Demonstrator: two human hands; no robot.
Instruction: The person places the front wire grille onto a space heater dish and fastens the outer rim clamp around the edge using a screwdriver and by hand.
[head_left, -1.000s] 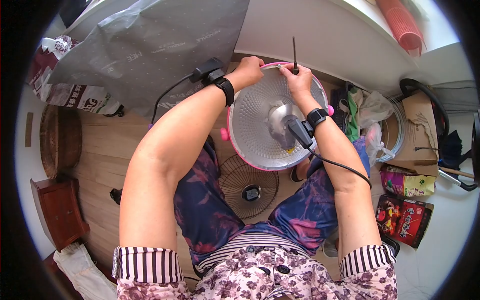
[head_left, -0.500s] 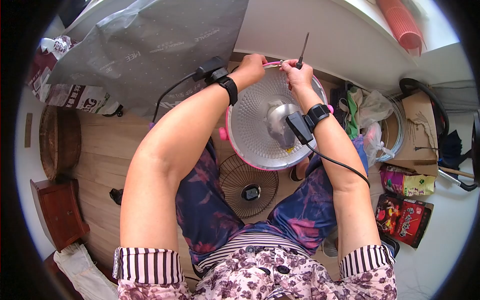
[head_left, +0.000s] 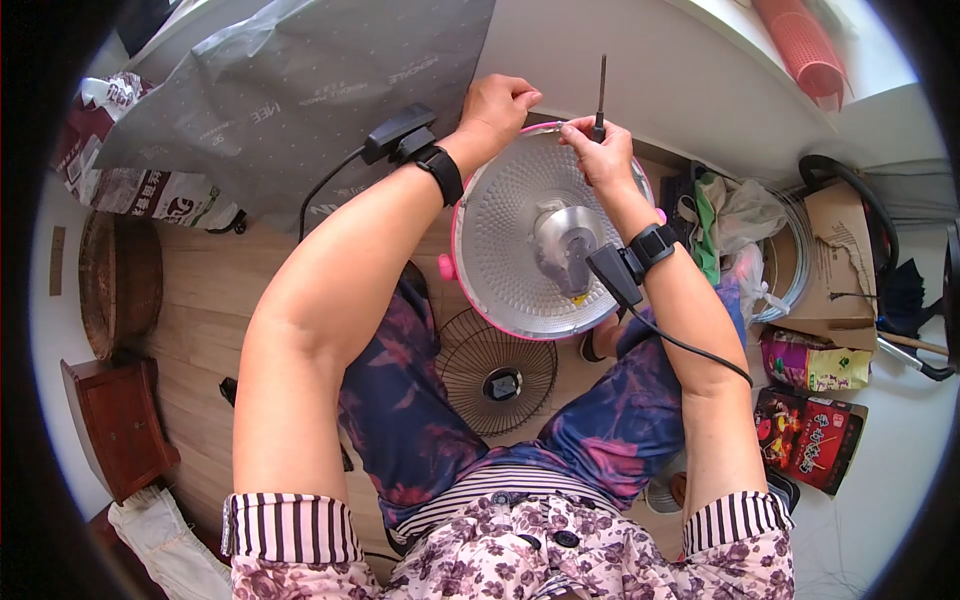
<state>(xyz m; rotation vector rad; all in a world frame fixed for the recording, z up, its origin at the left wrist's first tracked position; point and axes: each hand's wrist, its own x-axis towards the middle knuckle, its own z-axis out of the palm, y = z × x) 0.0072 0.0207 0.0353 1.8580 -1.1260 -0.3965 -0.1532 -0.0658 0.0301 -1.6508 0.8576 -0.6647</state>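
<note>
A dish-shaped heater [head_left: 500,240] with a dimpled silver reflector and a pink rim leans between my knees. In its middle sits a dull metal dome [head_left: 570,235]. My right hand [head_left: 605,155] is closed around a screwdriver [head_left: 600,100], whose shaft points up and away. Thumb and forefinger of that hand pinch at the top of the rim. My left hand [head_left: 497,105] is raised just above the rim's upper left, apart from it, fingers curled together; whether something small is in them is hidden. A round wire guard [head_left: 480,400] lies on the floor below the heater.
Grey printed sheeting [head_left: 300,110] hangs at the upper left. On the right are a torn cardboard box [head_left: 835,250], coiled wire, plastic bags and a red box [head_left: 808,440]. A small wooden cabinet [head_left: 120,430] and a woven basket [head_left: 120,285] stand on the left.
My left hand has come off the heater's rim and moved up and slightly left. My right hand stays at the rim with the screwdriver, its wrist shifted slightly right.
</note>
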